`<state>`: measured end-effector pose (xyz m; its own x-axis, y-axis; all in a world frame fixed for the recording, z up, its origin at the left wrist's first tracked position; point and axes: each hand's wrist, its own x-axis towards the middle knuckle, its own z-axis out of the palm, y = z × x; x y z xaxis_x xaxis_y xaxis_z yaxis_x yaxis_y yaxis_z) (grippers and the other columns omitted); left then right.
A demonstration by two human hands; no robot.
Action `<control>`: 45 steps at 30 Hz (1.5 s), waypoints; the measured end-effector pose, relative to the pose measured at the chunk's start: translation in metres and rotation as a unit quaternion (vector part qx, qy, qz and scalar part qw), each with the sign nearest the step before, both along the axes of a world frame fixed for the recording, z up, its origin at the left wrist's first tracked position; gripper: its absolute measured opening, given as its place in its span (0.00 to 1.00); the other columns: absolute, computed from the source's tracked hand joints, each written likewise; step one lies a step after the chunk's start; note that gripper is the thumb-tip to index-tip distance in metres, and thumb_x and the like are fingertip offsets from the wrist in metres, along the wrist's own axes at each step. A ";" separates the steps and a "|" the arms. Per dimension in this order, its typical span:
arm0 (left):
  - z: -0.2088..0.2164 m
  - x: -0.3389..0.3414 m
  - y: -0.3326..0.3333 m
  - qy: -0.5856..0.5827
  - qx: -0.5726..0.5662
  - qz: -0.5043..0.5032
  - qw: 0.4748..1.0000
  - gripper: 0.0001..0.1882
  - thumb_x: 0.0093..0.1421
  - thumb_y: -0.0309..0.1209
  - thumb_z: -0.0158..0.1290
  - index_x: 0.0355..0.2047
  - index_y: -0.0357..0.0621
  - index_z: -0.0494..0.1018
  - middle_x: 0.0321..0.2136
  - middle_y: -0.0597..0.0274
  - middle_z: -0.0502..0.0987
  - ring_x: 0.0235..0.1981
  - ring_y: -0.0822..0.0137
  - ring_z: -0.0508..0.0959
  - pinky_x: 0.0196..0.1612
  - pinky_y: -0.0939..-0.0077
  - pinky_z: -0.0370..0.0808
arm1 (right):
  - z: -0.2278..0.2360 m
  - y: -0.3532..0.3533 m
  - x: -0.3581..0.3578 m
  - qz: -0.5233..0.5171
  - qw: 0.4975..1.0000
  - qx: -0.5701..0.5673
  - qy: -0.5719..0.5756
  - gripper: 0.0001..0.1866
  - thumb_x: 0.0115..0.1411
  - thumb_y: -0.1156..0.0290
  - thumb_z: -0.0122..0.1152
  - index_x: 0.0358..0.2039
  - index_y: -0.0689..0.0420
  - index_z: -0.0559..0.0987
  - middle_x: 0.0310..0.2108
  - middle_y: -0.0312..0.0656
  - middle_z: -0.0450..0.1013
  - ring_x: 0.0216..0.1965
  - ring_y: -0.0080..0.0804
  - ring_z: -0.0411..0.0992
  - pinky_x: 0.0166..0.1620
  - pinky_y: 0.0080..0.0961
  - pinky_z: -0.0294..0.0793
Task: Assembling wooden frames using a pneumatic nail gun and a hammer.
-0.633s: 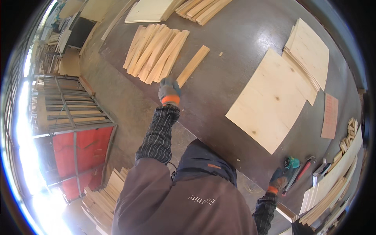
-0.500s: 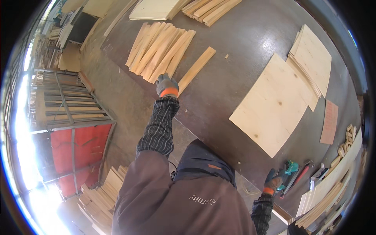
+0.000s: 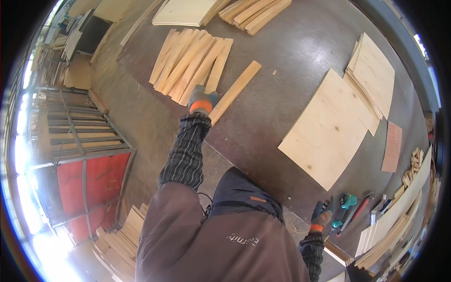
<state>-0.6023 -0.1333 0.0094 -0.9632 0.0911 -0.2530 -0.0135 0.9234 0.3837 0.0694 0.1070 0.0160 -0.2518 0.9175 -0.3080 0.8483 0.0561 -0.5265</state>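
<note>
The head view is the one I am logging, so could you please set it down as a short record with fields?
Left hand: gloved, at the near ends of the row of wooden strips; grip unclear
Right hand: gloved, fingers spread, holding nothing visible, beside the teal tool
Single strip: lying apart, just right of the row
Large panel: pale wood, on the right part of the table, beside a stack of similar panels
Pink sheet: flat, right of the large panel
</note>
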 end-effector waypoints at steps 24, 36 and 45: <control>-0.021 0.299 0.059 0.168 0.130 -0.429 0.878 0.33 0.56 0.37 0.72 0.61 0.43 0.75 0.57 0.40 0.74 0.53 0.39 0.79 0.54 0.51 0.80 | -0.014 -0.018 -0.014 0.113 0.990 0.049 0.065 0.53 0.55 0.65 0.79 0.76 0.59 0.58 0.63 0.58 0.70 0.60 0.57 0.73 0.63 0.47 0.75; -0.049 0.282 0.094 0.101 0.257 -0.329 0.903 0.23 0.59 0.31 0.71 0.55 0.44 0.81 0.37 0.52 0.82 0.37 0.55 0.84 0.42 0.63 0.81 | -0.034 0.049 -0.027 0.108 0.992 0.063 0.032 0.30 0.66 0.60 0.67 0.65 0.58 0.72 0.58 0.58 0.75 0.58 0.60 0.75 0.59 0.50 0.77; -0.045 0.280 0.091 0.117 0.247 -0.337 0.901 0.17 0.62 0.31 0.67 0.51 0.45 0.84 0.40 0.48 0.84 0.39 0.51 0.84 0.45 0.62 0.81 | -0.044 0.057 -0.024 0.147 0.985 0.062 -0.061 0.26 0.67 0.57 0.65 0.62 0.54 0.76 0.53 0.53 0.79 0.54 0.58 0.77 0.54 0.49 0.79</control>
